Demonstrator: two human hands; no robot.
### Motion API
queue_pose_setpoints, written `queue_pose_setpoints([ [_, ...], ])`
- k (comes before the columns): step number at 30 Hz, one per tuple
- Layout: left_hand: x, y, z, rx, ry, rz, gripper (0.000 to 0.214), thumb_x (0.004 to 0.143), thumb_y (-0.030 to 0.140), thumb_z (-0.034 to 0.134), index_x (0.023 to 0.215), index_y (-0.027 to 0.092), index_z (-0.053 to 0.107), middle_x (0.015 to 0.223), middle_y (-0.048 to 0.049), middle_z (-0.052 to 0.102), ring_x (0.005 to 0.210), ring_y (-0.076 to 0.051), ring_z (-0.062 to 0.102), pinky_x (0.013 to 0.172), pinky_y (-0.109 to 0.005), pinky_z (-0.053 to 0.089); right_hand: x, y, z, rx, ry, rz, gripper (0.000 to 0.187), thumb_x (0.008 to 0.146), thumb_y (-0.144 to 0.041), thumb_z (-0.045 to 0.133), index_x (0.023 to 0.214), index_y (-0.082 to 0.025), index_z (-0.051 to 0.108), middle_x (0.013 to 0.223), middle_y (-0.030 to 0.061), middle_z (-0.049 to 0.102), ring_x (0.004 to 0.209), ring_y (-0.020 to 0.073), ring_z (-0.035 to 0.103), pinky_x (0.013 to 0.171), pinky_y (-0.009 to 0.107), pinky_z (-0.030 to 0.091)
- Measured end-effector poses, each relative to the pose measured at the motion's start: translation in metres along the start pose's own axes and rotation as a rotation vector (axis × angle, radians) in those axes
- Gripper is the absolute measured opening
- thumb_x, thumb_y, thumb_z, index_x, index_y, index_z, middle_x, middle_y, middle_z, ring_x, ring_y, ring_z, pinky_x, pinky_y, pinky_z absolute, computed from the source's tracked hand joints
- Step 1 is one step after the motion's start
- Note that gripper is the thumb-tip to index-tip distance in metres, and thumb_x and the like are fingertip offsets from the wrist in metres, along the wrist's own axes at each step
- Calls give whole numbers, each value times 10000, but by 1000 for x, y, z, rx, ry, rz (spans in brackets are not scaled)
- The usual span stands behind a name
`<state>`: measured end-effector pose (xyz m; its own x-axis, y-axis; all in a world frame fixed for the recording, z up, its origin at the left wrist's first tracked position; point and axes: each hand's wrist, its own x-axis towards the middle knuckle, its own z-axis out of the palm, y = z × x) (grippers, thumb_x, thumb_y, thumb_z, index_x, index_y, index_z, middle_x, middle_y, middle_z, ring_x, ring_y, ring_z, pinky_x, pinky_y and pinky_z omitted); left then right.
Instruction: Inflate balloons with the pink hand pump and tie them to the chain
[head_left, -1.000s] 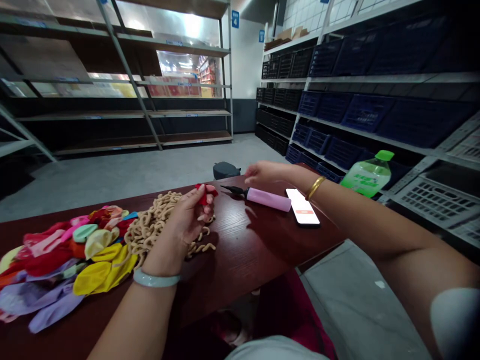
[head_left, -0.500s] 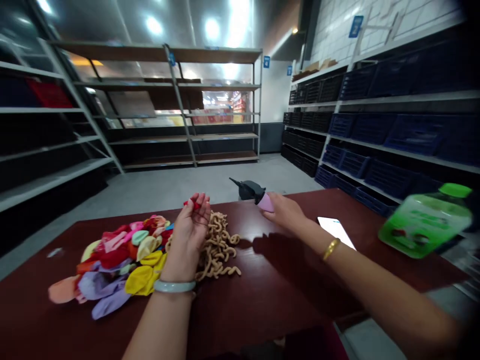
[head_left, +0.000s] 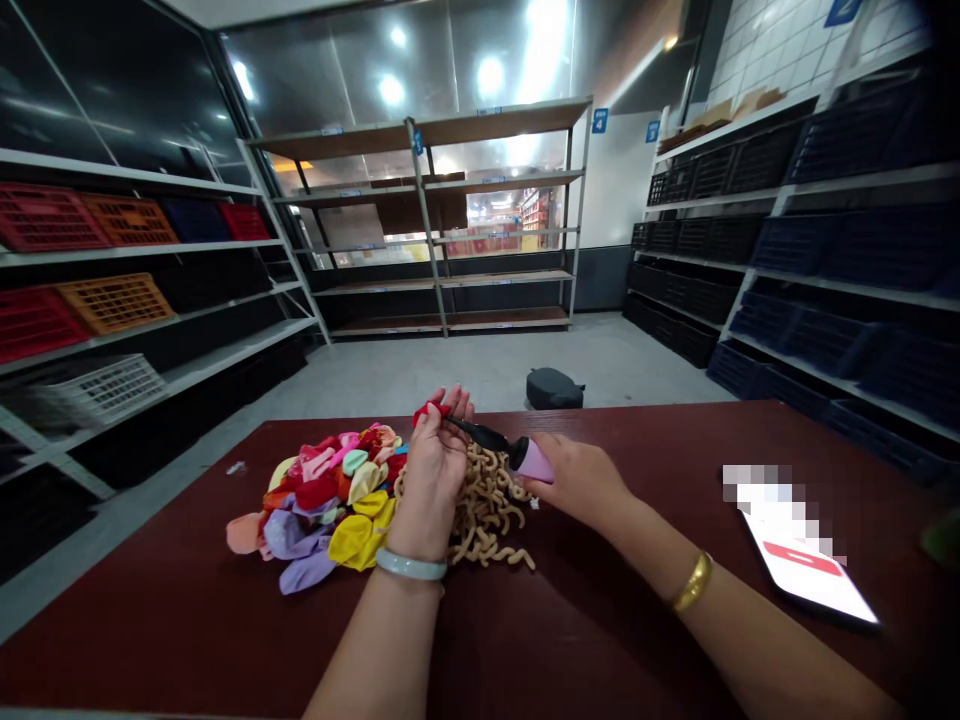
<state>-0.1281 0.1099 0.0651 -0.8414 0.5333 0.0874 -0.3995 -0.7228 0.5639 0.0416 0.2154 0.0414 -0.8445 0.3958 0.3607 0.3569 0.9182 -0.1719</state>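
Observation:
My left hand point(head_left: 436, 455), palm up with a pale bangle at the wrist, pinches a small red balloon point(head_left: 429, 411) between thumb and fingers. My right hand point(head_left: 581, 478) grips the lilac body of what looks like a balloon pump point(head_left: 534, 461). Its black tapered nozzle point(head_left: 484, 434) points left and reaches the red balloon; whether the tip is inside its neck I cannot tell. Left of my left wrist lies a heap of limp coloured balloons point(head_left: 360, 541). Curly beige pieces point(head_left: 487, 510) are piled beneath and right of my left hand.
A lit phone point(head_left: 806, 570) lies on the dark red table point(head_left: 600, 620) at the right. Beyond the far edge is a dark grey rounded object point(head_left: 553, 388). Shelves with crates point(head_left: 116, 303) line both sides, and a rack point(head_left: 495, 130) stands at the back.
The pump's nozzle has moved left from beyond the table edge to the red balloon in my left hand. My view has turned left, and the green-capped bottle has almost left it.

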Motion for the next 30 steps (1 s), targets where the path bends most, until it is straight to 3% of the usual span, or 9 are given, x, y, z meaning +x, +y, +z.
queue_pose_setpoints([
  [9, -6, -6, 4, 38, -5, -34, 162, 911, 206, 514, 906, 139, 662, 1086, -134, 693, 1011, -210, 662, 936, -381, 483, -6, 6, -3, 4, 5, 27, 468, 808, -542, 568, 1156, -231, 532, 1061, 93, 666, 904, 278, 649, 696, 356, 463],
  [17, -10, -10, 1, 131, -8, -81, 99, 831, 243, 643, 875, 155, 650, 1030, -102, 710, 1017, -210, 659, 853, -341, 514, -8, 14, -4, 12, 47, 25, 504, 810, -557, 561, 1196, -235, 521, 1050, 93, 664, 918, 278, 642, 726, 364, 460],
  [24, -10, -13, -1, 406, 21, -23, 276, 733, 361, 738, 895, 148, 671, 988, -78, 716, 833, -139, 679, 686, -231, 513, -10, 19, -9, 16, 33, 54, 507, 809, -589, 551, 1179, -243, 537, 1037, 91, 665, 911, 282, 638, 698, 357, 443],
  [30, -12, -13, 5, 503, 23, -75, 357, 681, 421, 763, 846, 119, 669, 895, -100, 726, 795, -177, 686, 662, -263, 531, -11, 21, -16, 73, -5, 62, 482, 804, -558, 576, 1172, -252, 535, 1061, 71, 673, 945, 276, 636, 708, 329, 419],
])
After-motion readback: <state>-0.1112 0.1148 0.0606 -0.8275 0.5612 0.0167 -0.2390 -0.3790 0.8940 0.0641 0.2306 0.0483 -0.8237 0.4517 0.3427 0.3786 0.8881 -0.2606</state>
